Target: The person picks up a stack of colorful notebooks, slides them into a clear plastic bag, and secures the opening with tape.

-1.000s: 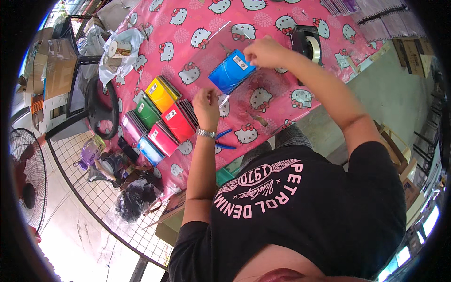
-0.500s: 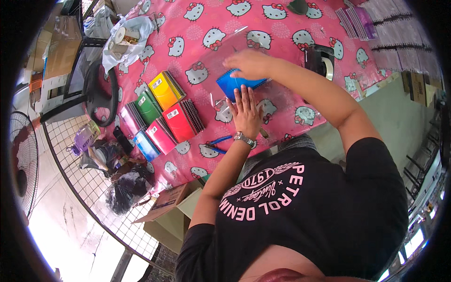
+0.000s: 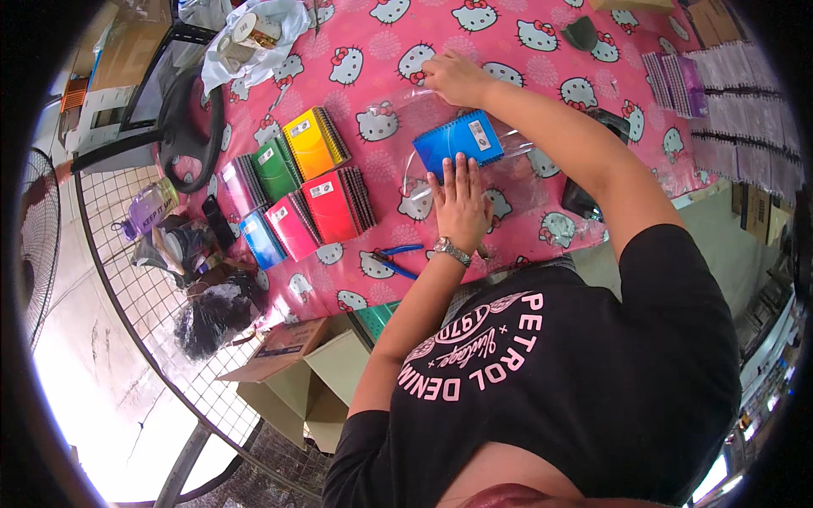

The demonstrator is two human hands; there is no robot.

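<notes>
A blue spiral notebook (image 3: 453, 140) with a white label lies on a clear plastic sheet (image 3: 415, 106) spread over the table. My left hand (image 3: 461, 203) rests flat on the notebook's near edge, fingers stretched out. Beyond the notebook, my right hand (image 3: 456, 78) has its fingers closed at the far edge of the plastic. To the left stand small stacks of spiral notebooks: yellow (image 3: 310, 142), green (image 3: 273, 169), purple (image 3: 240, 184), red (image 3: 330, 207), pink (image 3: 290, 224) and light blue (image 3: 261, 240).
Blue-handled pliers (image 3: 398, 261) lie near the table's front edge. A black tape dispenser (image 3: 580, 201) sits under my right forearm. Wrapped notebooks (image 3: 737, 114) are piled at the far right. A white plastic bag (image 3: 254, 38) with tape rolls lies far left, a cardboard box (image 3: 288, 347) below the table.
My right hand has moved away from over the blue notebook to the plastic's far edge, uncovering the notebook's label. My left hand stays on the notebook. The whole view has shifted slightly.
</notes>
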